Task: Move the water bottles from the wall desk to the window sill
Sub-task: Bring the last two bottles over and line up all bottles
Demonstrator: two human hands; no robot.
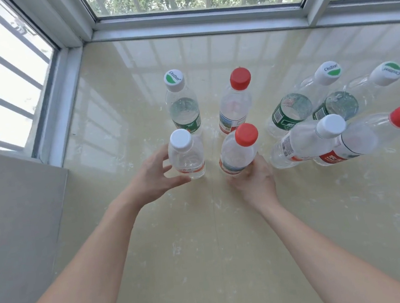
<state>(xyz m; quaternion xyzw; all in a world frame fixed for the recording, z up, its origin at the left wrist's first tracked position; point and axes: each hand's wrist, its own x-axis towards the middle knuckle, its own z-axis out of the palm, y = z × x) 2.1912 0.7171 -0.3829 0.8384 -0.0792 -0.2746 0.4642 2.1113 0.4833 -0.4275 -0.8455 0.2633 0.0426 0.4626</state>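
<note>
- Eight water bottles stand on the window sill (201, 224) in two rows of four; we count green-labelled ones and red-capped ones among them, all upright, though the wide lens makes those at the right look tilted.
- Our left hand (156, 177) is spread in a loose curl beside the small white-capped bottle (187, 157), thumb near its base and fingers just apart from its side; we judge it set down and being let go.
- Our right hand (255, 180) wraps the lower part of the near red-capped bottle (239, 151), which rests on the sill; whether the fingers press it we cannot tell.
- By our reading, this pair is placed; the wall desk is out of view, so how many bottles remain there we cannot say.
</note>
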